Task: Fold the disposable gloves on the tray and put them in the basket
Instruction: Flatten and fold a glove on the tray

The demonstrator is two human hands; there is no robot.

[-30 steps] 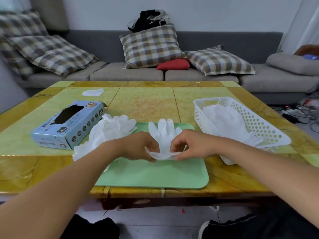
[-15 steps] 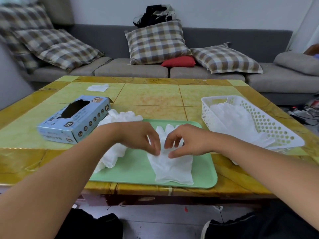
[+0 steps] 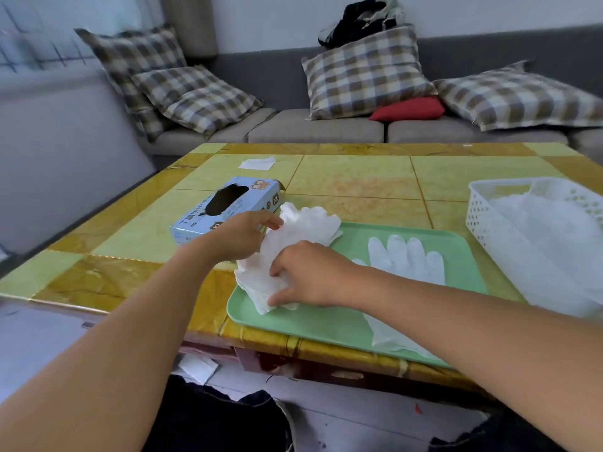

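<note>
Reaching into the heap of loose gloves [image 3: 293,243] at the left end of the green tray [image 3: 329,324], I had my left hand [image 3: 243,238] pinching the heap's far edge and my right hand [image 3: 313,275] curled into its near side, fingers gripping the crumpled white film. One glove [image 3: 406,259] lay flat in the middle of the tray, fingers pointing away from me (not folded, as far as I could judge). Right of the tray stood the white basket [image 3: 479,220], already holding gloves. My reading was that I was drawing one glove out of the heap; the next move called for peeling it free without dragging the others along. Left of the tray, on the yellow-tiled surface [image 3: 355,177], sat the blue glove box [image 3: 228,207]; beyond was a grey sofa [image 3: 313,128] with plaid cushions [image 3: 365,70].
</note>
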